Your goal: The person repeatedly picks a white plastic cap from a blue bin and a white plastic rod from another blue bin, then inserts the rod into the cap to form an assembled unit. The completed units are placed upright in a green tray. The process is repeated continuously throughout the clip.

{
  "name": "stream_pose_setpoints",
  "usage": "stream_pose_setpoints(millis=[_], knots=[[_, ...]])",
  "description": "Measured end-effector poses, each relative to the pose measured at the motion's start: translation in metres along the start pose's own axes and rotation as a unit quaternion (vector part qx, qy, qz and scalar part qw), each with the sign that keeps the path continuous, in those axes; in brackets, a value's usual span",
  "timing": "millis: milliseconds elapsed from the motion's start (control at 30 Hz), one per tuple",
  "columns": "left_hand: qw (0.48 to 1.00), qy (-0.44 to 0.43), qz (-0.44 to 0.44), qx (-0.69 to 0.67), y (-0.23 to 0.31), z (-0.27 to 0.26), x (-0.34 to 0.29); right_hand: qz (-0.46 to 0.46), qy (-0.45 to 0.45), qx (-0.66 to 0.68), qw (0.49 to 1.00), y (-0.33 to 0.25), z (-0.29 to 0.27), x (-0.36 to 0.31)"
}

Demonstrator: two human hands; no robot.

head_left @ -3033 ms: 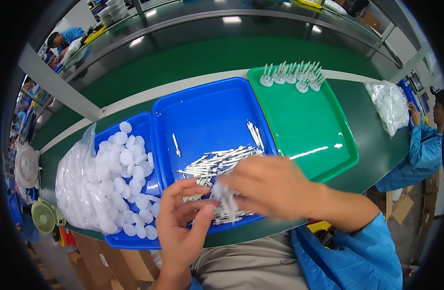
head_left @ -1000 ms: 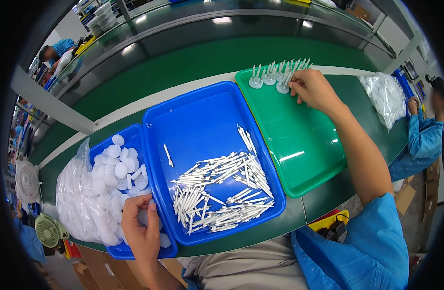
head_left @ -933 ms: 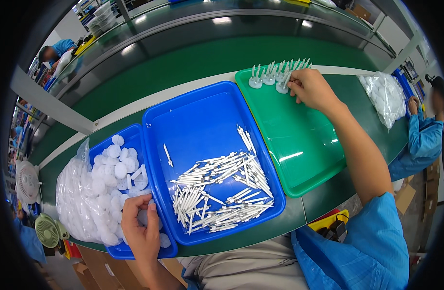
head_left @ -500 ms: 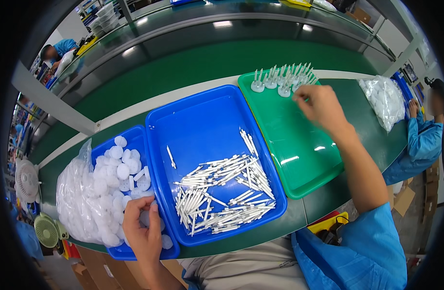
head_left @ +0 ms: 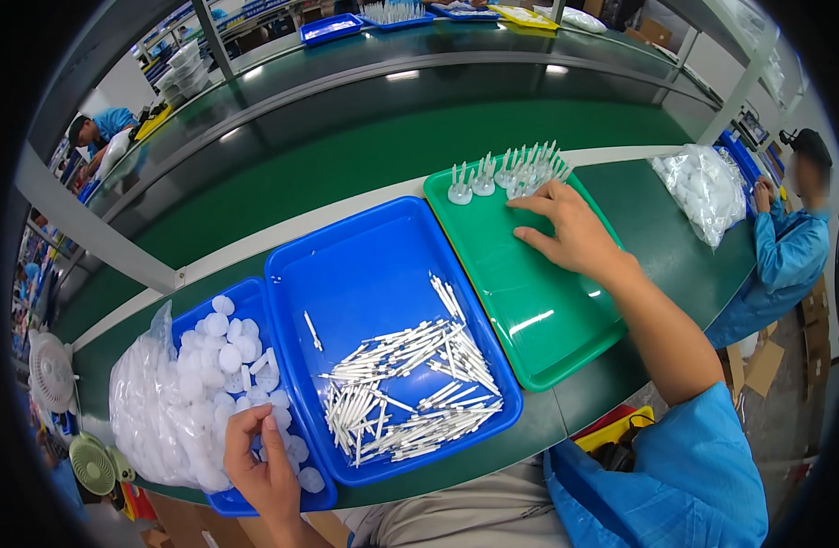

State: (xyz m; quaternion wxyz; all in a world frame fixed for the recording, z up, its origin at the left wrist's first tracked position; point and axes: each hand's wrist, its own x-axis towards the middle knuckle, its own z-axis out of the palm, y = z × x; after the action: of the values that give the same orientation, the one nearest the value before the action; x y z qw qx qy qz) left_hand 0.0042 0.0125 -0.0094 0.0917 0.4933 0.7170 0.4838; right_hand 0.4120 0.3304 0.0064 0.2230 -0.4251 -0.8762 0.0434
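Note:
My right hand is over the far part of a green tray, thumb and index finger apart, holding nothing. Just beyond its fingers, several white round bases with upright thin rods stand grouped at the tray's far end. My left hand hovers at the near edge of the left blue tray, thumb and index tips close together; whatever may be between them is hidden. Around it lie many white plastic discs. Between the hands, a larger blue tray holds loose white rods in a heap.
A clear plastic bag of white discs rests against the left tray. Another filled bag sits at the right, near a person in blue. Beyond the trays runs a green belt; a metal post rises at left.
My right hand's fingers have spread from a closed pose beside the standing pieces. My left hand stays by the discs. The whole view has shifted slightly, showing more of the far trays.

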Motion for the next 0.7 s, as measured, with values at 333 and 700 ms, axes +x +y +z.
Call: stream_pose_setpoints(millis=[333,700], knots=[[0.98,-0.054,-0.052,-0.185,0.035,0.008,-0.004,-0.114,-0.131,0.224,0.959,-0.121,-0.022,-0.038],[0.958,-0.149,-0.079,-0.233,0.052,0.04,-0.009,-0.124,-0.151,0.128,0.972,-0.188,0.017,-0.072]])
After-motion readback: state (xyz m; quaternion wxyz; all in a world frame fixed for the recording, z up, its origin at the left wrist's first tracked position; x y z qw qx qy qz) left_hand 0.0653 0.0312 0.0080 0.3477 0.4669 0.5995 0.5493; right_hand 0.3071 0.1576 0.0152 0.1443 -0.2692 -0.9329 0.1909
